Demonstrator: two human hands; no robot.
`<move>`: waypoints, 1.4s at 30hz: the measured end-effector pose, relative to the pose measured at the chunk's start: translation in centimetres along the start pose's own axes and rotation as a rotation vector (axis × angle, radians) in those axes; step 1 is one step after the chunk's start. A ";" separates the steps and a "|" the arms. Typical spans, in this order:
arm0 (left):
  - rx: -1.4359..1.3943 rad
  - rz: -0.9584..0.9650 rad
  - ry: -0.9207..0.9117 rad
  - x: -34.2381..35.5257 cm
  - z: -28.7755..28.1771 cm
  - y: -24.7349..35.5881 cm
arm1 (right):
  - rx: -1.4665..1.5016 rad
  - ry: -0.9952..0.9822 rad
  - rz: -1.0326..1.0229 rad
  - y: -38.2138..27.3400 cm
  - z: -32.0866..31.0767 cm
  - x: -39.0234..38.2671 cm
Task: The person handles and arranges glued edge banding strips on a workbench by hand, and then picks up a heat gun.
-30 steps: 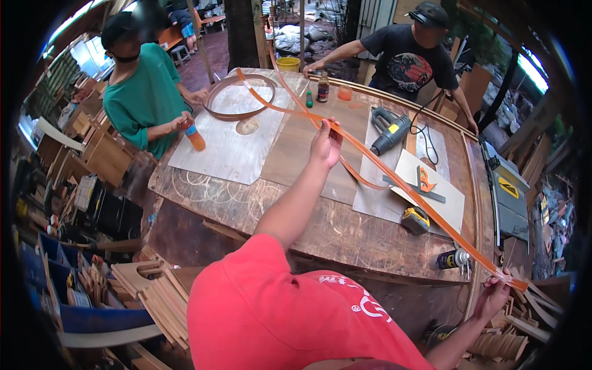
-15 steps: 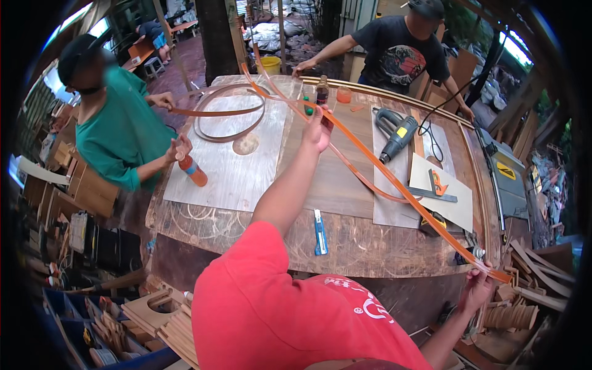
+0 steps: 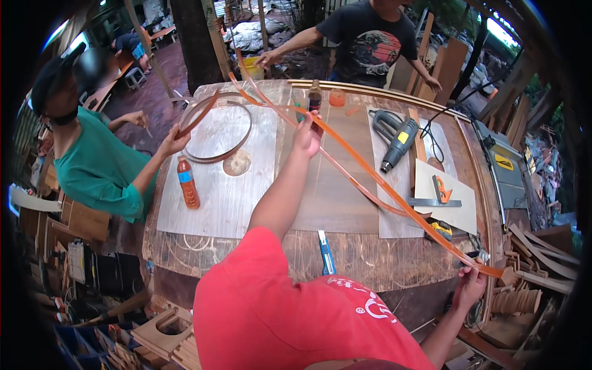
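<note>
A long, flexible orange edging strip (image 3: 381, 180) slants across the workbench from its far side to the near right. My left hand (image 3: 307, 137) has its fingers closed round the strip beside a dark bottle (image 3: 314, 97). Near the bench's right front corner, my right hand (image 3: 472, 285) pinches the strip close to its end. A paler length of strip (image 3: 354, 184) loops below it, and loose ends (image 3: 240, 86) rise past my left hand. A blue utility knife (image 3: 327, 253) lies at the front edge. The heat gun (image 3: 398, 145) rests on a pale panel right of the strip.
A co-worker in green (image 3: 102, 166) at left holds a coiled brown strip (image 3: 200, 114) near a bottle of orange liquid (image 3: 187, 182). Another person (image 3: 376, 46) stands across the bench. A square (image 3: 441, 198) and a tape measure (image 3: 439, 230) lie at right. Wood offcuts (image 3: 163, 333) are stacked at lower left.
The co-worker in green has let go of the orange bottle and now lifts the brown strip's end. The person opposite has taken their hands off the bench. My hands keep hold of the strip.
</note>
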State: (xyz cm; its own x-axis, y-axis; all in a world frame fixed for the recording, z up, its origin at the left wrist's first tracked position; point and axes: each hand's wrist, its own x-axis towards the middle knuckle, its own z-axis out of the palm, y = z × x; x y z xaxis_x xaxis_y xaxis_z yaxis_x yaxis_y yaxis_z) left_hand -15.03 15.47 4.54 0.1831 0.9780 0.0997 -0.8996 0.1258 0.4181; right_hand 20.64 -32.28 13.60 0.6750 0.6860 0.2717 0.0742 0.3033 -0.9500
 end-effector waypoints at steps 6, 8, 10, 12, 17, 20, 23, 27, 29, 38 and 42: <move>0.008 -0.009 -0.002 2.2 -1.9 0.1 | -0.038 0.041 0.068 1.0 2.1 1.0; 0.022 -0.004 0.002 2.8 -2.6 0.1 | -0.029 0.046 0.075 1.4 2.7 1.2; 0.037 0.001 -0.002 3.3 -2.9 0.1 | -0.015 0.054 0.077 2.1 2.8 1.5; 0.045 -0.006 0.002 3.5 -3.3 0.1 | -0.032 0.022 0.077 2.6 2.6 1.6; 0.041 0.002 0.005 4.4 -3.9 0.2 | -0.007 0.010 0.109 2.9 3.6 1.9; 0.037 0.005 0.013 4.8 -4.3 0.2 | -0.001 0.006 0.112 3.3 4.1 1.9; 0.033 -0.001 0.016 5.0 -4.6 0.2 | -0.024 0.022 0.119 3.5 4.5 1.8; 0.015 0.000 0.012 5.2 -4.6 0.2 | -0.031 0.002 0.123 4.0 4.8 1.8; 0.019 -0.012 0.015 5.4 -5.0 0.4 | -0.032 -0.003 0.121 4.2 5.2 1.8; 0.017 0.001 0.045 6.7 -4.4 0.1 | -0.015 0.020 0.124 4.5 6.0 2.4; 0.001 0.033 -0.017 8.4 -6.1 0.6 | -0.018 0.021 0.122 4.2 7.3 2.6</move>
State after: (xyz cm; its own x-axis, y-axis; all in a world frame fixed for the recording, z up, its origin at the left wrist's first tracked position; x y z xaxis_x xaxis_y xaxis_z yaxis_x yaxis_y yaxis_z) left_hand -16.48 24.82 0.12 0.1598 0.9788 0.1285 -0.9050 0.0933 0.4150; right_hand 17.33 -24.42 11.44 0.6951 0.7030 0.1504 0.0037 0.2057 -0.9786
